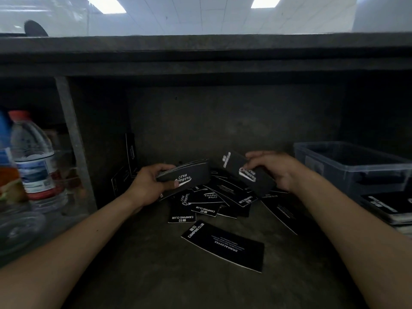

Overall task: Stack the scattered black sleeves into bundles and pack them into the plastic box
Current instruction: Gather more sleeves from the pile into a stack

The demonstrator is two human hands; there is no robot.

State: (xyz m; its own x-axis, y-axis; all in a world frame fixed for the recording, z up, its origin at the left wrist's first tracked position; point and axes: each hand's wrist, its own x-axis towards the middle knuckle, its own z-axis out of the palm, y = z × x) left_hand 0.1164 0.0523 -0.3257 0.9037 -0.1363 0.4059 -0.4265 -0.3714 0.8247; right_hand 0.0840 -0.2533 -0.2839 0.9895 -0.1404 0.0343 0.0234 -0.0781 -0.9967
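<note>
Black cup sleeves with white print lie scattered in a pile [214, 201] on the dark shelf floor in the middle. One sleeve [225, 245] lies alone nearer to me. My left hand [147, 186] grips a bundle of stacked sleeves [187, 172] above the pile's left side. A single sleeve [247, 175], tilted, is held by my right hand [274, 170] over the pile's right side. The clear plastic box [347, 166] stands at the right, apart from both hands.
Plastic bottles [33, 161] and a clear lid stand at the left behind a metal post [71, 139]. Two sleeves [130, 152] lean against the left wall. A stack of sleeves [388, 206] rests at the right edge below the box. A dark shelf overhangs.
</note>
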